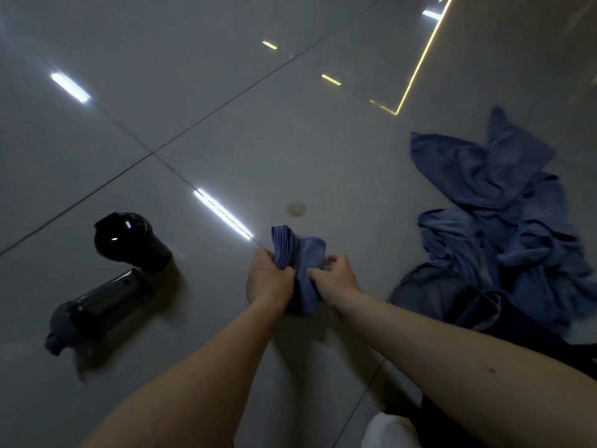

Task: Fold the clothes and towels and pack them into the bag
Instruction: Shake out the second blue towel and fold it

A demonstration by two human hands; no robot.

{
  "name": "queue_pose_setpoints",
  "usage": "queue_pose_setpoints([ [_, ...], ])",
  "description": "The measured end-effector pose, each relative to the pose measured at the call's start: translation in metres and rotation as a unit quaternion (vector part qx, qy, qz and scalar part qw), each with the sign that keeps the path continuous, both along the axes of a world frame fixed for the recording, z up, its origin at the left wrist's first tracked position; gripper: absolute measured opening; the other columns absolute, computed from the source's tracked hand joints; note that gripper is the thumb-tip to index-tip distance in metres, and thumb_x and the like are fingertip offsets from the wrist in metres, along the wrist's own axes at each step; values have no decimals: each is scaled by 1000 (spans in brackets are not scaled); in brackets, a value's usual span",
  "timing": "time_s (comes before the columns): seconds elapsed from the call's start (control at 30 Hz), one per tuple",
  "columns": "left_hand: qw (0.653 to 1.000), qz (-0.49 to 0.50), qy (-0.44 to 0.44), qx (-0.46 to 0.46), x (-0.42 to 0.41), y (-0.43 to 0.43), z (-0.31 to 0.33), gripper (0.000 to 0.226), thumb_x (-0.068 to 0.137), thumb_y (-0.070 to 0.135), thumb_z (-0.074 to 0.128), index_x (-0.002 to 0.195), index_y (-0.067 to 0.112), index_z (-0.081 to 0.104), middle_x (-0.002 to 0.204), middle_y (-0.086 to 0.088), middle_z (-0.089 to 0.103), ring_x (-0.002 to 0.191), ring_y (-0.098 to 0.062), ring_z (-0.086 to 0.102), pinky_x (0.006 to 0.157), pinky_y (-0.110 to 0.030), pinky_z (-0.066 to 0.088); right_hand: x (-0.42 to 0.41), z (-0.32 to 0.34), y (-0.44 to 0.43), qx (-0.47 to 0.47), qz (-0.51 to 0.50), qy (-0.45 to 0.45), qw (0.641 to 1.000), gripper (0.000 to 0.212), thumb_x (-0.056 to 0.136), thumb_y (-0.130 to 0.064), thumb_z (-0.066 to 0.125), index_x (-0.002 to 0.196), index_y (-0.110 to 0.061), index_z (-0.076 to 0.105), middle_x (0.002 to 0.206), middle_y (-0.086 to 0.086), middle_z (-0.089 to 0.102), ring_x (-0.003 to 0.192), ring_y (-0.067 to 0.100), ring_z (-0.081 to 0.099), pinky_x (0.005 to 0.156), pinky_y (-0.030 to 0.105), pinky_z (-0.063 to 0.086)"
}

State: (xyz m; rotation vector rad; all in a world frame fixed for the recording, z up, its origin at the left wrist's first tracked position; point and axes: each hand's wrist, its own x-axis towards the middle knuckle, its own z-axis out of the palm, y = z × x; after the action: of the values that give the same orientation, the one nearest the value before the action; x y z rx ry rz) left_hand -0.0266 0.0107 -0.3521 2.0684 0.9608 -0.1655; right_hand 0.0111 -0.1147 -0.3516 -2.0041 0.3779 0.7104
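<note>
The towel (298,250) was held above the floor (226,124), left of the pile (504,234). Left hand (268,281) and right hand (336,279) each had a closed grip on it. Edges likely needed squaring before the next crease. No bag showed. Upright bottle (132,240) and fallen bottle (103,305), far left of the pile: contents unreadable.

I logged the small cloth (298,253) as plain blue-violet, no print. The heap of clothes (504,240) was a deeper blue, also plain, near navy in its lower folds. The floor (193,92) was glossy pale grey tile with thin dark seams and a yellow line (423,59). The standing bottle (132,242) was black. The lying bottle (100,305) was smoky dark with a grey-blue cap. I noted something white (387,431) at the bottom edge.
</note>
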Motion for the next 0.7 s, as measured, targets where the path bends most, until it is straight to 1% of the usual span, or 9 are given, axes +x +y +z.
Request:
queue_pose_setpoints([
  [0.13, 994, -88, -51, -38, 8, -54, 44, 28, 83, 18, 65, 103, 19, 45, 94, -6, 63, 85, -28, 62, 80, -42, 54, 7, 52, -53, 22, 23, -30, 999, 49, 90, -20, 66, 136, -15, 49, 128, 5, 58, 117, 25, 57, 98, 35, 49],
  [0.17, 991, -108, -61, -50, 9, -68, 55, 32, 82, 18, 65, 107, 19, 45, 95, -6, 63, 87, -28, 62, 81, -42, 54, 10, 65, -69, 18, 25, -28, 999, 43, 90, -25, 66, 131, -17, 54, 126, 4, 58, 119, 27, 57, 100, 37, 49],
  [0.23, 981, -151, -90, -77, 12, -96, 79, 38, 82, 18, 67, 114, 17, 46, 98, -5, 64, 88, -26, 63, 79, -41, 54, 12, 96, -100, 11, 17, -15, 1000, 20, 90, -31, 64, 107, -21, 64, 113, 7, 62, 114, 32, 61, 99, 46, 52],
  [0.3, 965, -198, -135, -104, 13, -126, 101, 34, 82, 17, 70, 109, 11, 50, 92, -4, 64, 81, -20, 63, 64, -32, 50, 4, 138, -128, 14, 9, -26, 1000, 14, 98, -27, 56, 101, -16, 64, 106, 12, 61, 107, 33, 62, 97, 48, 52],
  [0.37, 951, -231, -169, -115, 12, -158, 120, 30, 83, 16, 72, 102, 10, 49, 82, 2, 58, 71, -10, 58, 54, -22, 40, -8, 176, -156, 36, -38, -36, 998, 25, 104, -30, 47, 117, -13, 59, 105, 8, 57, 93, 27, 61, 93, 47, 52],
  [0.43, 938, -258, -192, -129, 7, -189, 135, 36, 81, 24, 77, 101, 13, 50, 83, 5, 58, 73, -9, 59, 58, -24, 45, -24, 203, -186, 72, -107, -42, 991, 34, 105, -42, 42, 125, -17, 52, 104, 3, 56, 82, 19, 58, 81, 42, 55],
  [0.5, 923, -302, -204, -126, -1, -222, 145, 47, 75, 37, 82, 104, 17, 50, 92, 2, 62, 84, -17, 63, 70, -35, 55, -44, 223, -215, 83, -146, -58, 984, 46, 105, -51, 38, 134, -17, 50, 109, 4, 58, 90, 23, 61, 80, 40, 54],
  [0.6, 901, -371, -195, -109, -21, -268, 154, 62, 68, 48, 85, 107, 20, 47, 99, 1, 61, 89, -20, 63, 75, -44, 59, -76, 231, -263, 103, -212, -61, 970, 46, 104, -55, 37, 126, -17, 50, 105, 2, 59, 96, 26, 62, 75, 38, 54],
  [0.7, 889, -418, -174, -64, -44, -309, 157, 73, 63, 54, 85, 110, 19, 41, 108, -5, 55, 93, -25, 60, 77, -49, 58, -104, 225, -306, 130, -267, -35, 954, 69, 98, -65, 41, 147, -17, 41, 135, 10, 54, 110, 32, 61, 76, 41, 54],
])
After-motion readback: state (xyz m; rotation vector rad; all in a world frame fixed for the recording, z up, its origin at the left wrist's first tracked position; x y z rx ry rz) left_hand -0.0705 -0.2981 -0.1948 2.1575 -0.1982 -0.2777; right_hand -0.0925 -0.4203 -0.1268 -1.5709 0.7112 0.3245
